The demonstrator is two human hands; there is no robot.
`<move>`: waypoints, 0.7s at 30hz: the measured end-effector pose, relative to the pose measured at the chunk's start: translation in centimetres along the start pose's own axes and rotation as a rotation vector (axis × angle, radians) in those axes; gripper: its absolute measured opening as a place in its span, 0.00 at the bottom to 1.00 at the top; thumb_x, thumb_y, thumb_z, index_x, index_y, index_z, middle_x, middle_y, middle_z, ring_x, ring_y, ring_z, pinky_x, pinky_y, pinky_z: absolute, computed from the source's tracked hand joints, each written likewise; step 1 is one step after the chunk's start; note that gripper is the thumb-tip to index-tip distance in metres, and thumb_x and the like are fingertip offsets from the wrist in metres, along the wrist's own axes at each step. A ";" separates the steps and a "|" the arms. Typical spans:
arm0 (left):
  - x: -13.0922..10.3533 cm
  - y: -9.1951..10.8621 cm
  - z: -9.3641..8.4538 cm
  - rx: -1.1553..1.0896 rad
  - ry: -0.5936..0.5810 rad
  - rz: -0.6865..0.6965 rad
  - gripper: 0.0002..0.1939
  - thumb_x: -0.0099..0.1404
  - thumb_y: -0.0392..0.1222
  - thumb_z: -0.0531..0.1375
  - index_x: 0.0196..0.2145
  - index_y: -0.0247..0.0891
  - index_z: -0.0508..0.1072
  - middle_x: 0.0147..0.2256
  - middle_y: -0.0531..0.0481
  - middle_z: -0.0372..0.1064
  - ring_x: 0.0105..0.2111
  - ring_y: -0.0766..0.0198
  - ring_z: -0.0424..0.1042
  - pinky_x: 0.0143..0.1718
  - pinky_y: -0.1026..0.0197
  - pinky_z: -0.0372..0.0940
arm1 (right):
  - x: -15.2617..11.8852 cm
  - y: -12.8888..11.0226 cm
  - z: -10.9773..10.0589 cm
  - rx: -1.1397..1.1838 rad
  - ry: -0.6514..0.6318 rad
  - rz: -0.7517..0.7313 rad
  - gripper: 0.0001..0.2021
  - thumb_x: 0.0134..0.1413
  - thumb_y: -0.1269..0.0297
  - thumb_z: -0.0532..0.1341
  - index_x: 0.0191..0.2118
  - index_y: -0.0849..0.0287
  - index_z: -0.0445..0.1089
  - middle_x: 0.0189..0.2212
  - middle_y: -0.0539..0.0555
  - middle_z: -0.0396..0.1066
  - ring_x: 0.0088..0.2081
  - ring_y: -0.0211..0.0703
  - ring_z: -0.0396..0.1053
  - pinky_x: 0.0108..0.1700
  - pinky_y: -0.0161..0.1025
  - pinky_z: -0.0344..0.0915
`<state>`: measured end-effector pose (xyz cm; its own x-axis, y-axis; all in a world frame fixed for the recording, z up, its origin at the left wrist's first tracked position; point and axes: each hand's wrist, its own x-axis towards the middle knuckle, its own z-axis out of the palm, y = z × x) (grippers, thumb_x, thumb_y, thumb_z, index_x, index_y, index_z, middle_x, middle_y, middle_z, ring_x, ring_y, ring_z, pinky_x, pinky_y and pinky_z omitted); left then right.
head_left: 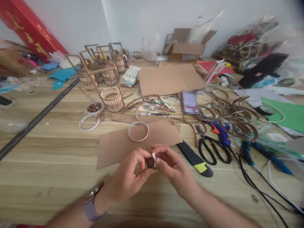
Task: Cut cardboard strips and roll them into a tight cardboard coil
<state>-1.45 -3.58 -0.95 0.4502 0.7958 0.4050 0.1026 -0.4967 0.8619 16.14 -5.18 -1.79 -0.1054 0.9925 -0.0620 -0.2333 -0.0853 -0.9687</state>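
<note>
Between my two hands, low in the middle of the head view, is a small round dark-brown piece (150, 162) with a grooved face. My left hand (130, 174) pinches it from the left with thumb and fingers. On the other side, my right hand (174, 167) has its fingers curled and pinches a narrow white strip (154, 155) that lies against the brown piece. A flat cardboard sheet (116, 148) lies just beyond the hands, with a white tape ring (128, 133) on it. My fingers hide part of the brown piece.
To the right lie a black-and-yellow saw or knife (196, 160), black-handled scissors (211, 148), a blue glue gun (222, 133) with cables, and bamboo rings (244, 126). Slatted baskets (111, 99) stand at the back left, near a bowl of brown balls (94, 107) and another tape ring (82, 123).
</note>
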 end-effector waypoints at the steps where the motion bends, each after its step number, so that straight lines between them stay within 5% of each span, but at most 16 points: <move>1: 0.0 0.1 0.0 0.007 0.002 0.009 0.14 0.68 0.30 0.59 0.32 0.42 0.56 0.39 0.53 0.68 0.39 0.68 0.69 0.38 0.69 0.62 | 0.1 0.1 -0.2 -0.041 0.003 -0.007 0.15 0.51 0.49 0.68 0.38 0.54 0.75 0.46 0.56 0.68 0.38 0.41 0.70 0.39 0.38 0.70; 6: 0.1 0.1 -0.1 0.053 0.013 0.006 0.14 0.68 0.31 0.59 0.32 0.42 0.56 0.40 0.52 0.69 0.40 0.68 0.70 0.40 0.68 0.63 | 0.2 0.4 -0.8 -0.138 0.008 -0.028 0.26 0.53 0.53 0.67 0.58 0.47 0.67 0.51 0.58 0.68 0.36 0.41 0.73 0.37 0.42 0.71; 9: -0.1 -0.2 0.0 0.087 0.016 -0.010 0.14 0.67 0.29 0.59 0.32 0.42 0.56 0.40 0.52 0.70 0.39 0.68 0.71 0.40 0.68 0.63 | 0.1 0.0 -0.7 -0.337 0.151 -0.283 0.13 0.54 0.62 0.68 0.47 0.50 0.73 0.37 0.51 0.72 0.33 0.39 0.72 0.37 0.39 0.70; 12: -0.2 -0.4 0.1 0.126 0.005 -0.010 0.14 0.66 0.28 0.58 0.32 0.42 0.56 0.40 0.52 0.70 0.38 0.68 0.71 0.40 0.68 0.64 | -0.2 -0.6 -0.5 -0.535 0.137 -0.495 0.04 0.57 0.69 0.64 0.36 0.52 0.75 0.28 0.49 0.73 0.32 0.38 0.72 0.35 0.35 0.68; 21: 0.2 -0.3 -0.7 0.316 -0.058 0.068 0.14 0.64 0.25 0.54 0.30 0.42 0.56 0.38 0.47 0.71 0.40 0.62 0.74 0.40 0.64 0.66 | -0.5 -0.7 -0.1 -0.596 0.097 -0.414 0.04 0.59 0.65 0.63 0.39 0.53 0.76 0.30 0.51 0.78 0.31 0.40 0.75 0.34 0.36 0.70</move>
<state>-1.98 -3.05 -0.94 0.5146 0.7405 0.4323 0.3369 -0.6382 0.6922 16.49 -5.62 -1.09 -0.0303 0.9387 0.3435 0.3332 0.3334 -0.8819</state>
